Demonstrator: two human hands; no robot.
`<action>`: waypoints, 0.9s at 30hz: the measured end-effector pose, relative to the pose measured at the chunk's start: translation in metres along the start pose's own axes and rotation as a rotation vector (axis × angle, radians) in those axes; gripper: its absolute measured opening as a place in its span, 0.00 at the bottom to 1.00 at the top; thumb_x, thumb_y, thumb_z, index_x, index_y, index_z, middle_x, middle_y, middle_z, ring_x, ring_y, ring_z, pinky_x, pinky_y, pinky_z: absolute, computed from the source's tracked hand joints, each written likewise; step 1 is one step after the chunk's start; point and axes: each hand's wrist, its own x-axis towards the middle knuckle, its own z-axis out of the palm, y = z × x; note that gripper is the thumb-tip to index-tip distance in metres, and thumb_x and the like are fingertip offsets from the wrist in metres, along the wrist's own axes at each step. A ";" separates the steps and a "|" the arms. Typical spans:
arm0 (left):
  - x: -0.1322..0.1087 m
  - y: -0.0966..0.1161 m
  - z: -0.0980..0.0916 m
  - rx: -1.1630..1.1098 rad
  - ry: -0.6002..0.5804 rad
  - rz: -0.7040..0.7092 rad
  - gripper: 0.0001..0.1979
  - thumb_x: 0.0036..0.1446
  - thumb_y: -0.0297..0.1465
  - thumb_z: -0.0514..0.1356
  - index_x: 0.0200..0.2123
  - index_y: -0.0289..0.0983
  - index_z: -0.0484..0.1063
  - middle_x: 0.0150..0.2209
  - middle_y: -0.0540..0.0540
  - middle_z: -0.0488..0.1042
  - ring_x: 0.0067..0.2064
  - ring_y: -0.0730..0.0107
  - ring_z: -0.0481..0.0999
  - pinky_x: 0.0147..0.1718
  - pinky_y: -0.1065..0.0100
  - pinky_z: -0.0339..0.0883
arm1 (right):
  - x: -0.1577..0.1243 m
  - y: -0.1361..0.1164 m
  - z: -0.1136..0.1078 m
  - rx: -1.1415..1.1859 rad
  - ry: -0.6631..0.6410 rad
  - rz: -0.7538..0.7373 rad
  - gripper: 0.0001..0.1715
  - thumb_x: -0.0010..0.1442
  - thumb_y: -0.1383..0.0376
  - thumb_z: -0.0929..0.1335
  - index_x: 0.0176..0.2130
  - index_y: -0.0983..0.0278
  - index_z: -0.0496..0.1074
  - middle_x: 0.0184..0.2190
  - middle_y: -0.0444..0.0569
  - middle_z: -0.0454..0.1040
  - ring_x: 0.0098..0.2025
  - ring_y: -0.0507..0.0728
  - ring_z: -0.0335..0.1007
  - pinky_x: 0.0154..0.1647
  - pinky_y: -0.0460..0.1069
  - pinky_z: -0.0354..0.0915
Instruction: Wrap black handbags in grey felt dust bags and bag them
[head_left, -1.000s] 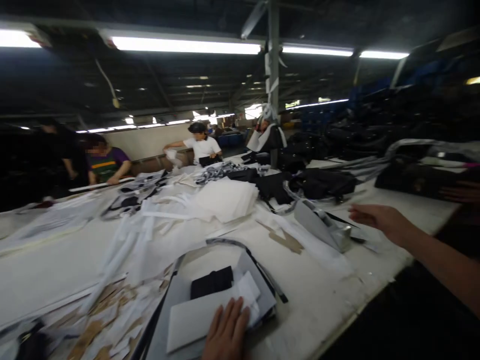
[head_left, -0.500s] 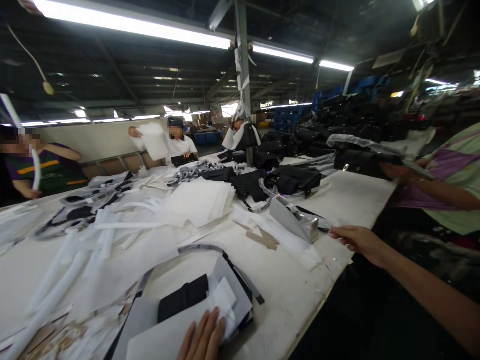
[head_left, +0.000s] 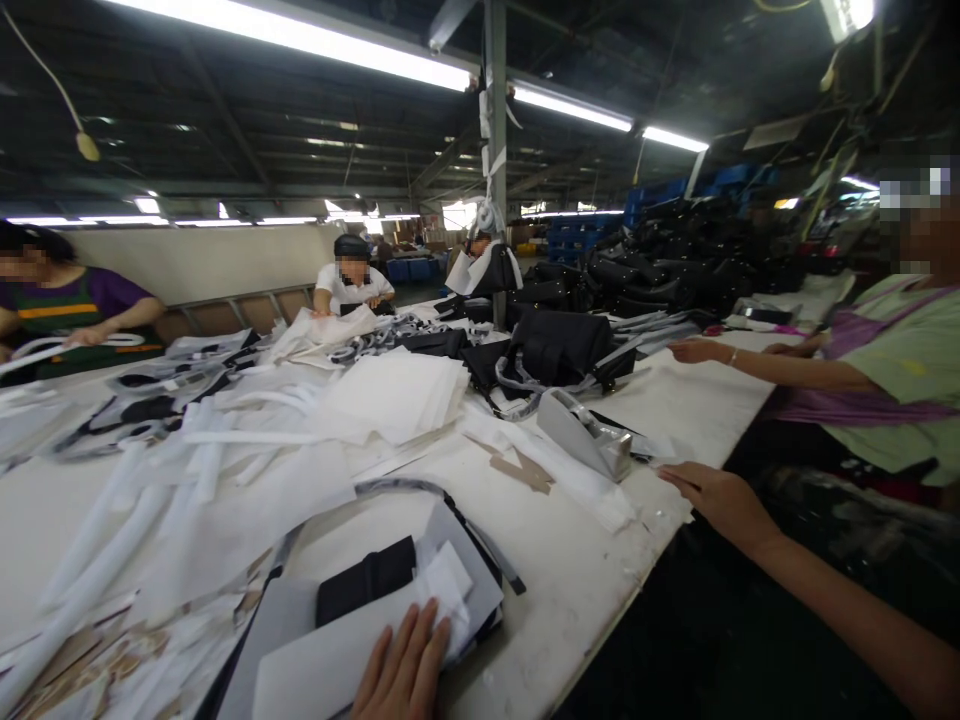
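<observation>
My left hand (head_left: 405,670) lies flat, fingers stretched out, on a stack of grey and white cut sheets (head_left: 330,660) at the near edge of the long white table (head_left: 570,560). A black folded piece (head_left: 365,592) sits on the stack just beyond my fingers. My right hand (head_left: 709,492) reaches out over the table's right edge, fingers extended and holding nothing, close to a grey tape dispenser (head_left: 589,438) and small clear scraps beside it.
White strips and sheets (head_left: 397,395) cover the table's middle and left. Black bags (head_left: 559,350) are heaped at the far end. A person in a green shirt (head_left: 892,390) works at the right edge; two other people sit at the far left and centre.
My right hand has come down and back toward the table's edge near the tape dispenser. The view has swung right, bringing the green-shirted person into sight. My left hand stays on the stack.
</observation>
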 end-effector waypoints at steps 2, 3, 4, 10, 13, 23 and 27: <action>0.004 0.003 -0.008 -0.043 -0.008 -0.016 0.33 0.50 0.26 0.55 0.62 0.41 0.65 0.63 0.47 0.69 0.63 0.63 0.68 0.68 0.61 0.47 | -0.009 -0.010 -0.014 -0.140 -0.059 -0.208 0.16 0.60 0.58 0.66 0.41 0.57 0.81 0.45 0.50 0.81 0.47 0.65 0.77 0.50 0.58 0.72; 0.007 0.005 -0.013 -0.052 -0.018 -0.013 0.33 0.50 0.27 0.55 0.62 0.40 0.64 0.63 0.47 0.68 0.63 0.62 0.67 0.68 0.61 0.49 | -0.012 -0.018 -0.020 -0.216 -0.097 -0.331 0.17 0.61 0.62 0.64 0.43 0.57 0.81 0.45 0.50 0.81 0.46 0.64 0.78 0.48 0.57 0.73; 0.010 0.006 -0.019 -0.048 -0.031 -0.004 0.34 0.49 0.28 0.56 0.63 0.39 0.64 0.64 0.47 0.67 0.64 0.61 0.67 0.67 0.61 0.50 | -0.014 -0.030 -0.025 -0.280 -0.137 -0.452 0.18 0.62 0.65 0.63 0.44 0.57 0.81 0.44 0.50 0.81 0.44 0.63 0.79 0.47 0.56 0.74; 0.023 0.016 -0.046 -0.020 -0.090 -0.042 0.35 0.49 0.24 0.54 0.63 0.36 0.63 0.67 0.45 0.62 0.67 0.59 0.61 0.67 0.56 0.51 | -0.020 -0.134 -0.023 -0.305 -0.365 -0.920 0.17 0.67 0.68 0.64 0.49 0.53 0.78 0.43 0.47 0.82 0.41 0.58 0.79 0.44 0.52 0.71; 0.025 0.023 -0.053 -0.115 -0.139 -0.130 0.35 0.49 0.23 0.54 0.63 0.37 0.63 0.67 0.46 0.62 0.68 0.59 0.59 0.66 0.55 0.53 | -0.022 -0.191 -0.007 -0.202 -0.537 -1.016 0.11 0.67 0.64 0.67 0.47 0.57 0.77 0.39 0.49 0.81 0.38 0.57 0.77 0.39 0.50 0.68; 0.027 0.027 -0.060 -0.275 -0.280 -0.226 0.37 0.49 0.22 0.54 0.65 0.36 0.60 0.70 0.43 0.54 0.72 0.55 0.49 0.69 0.50 0.48 | 0.023 -0.307 0.085 0.080 -1.111 -1.063 0.13 0.62 0.58 0.72 0.28 0.61 0.76 0.24 0.42 0.74 0.27 0.51 0.70 0.30 0.44 0.60; 0.026 0.028 -0.058 -0.278 -0.280 -0.226 0.38 0.49 0.23 0.54 0.66 0.36 0.58 0.71 0.42 0.53 0.72 0.54 0.49 0.69 0.51 0.46 | 0.041 -0.324 0.135 -0.105 -1.100 -1.214 0.11 0.56 0.60 0.74 0.25 0.61 0.76 0.22 0.41 0.74 0.25 0.51 0.68 0.27 0.45 0.54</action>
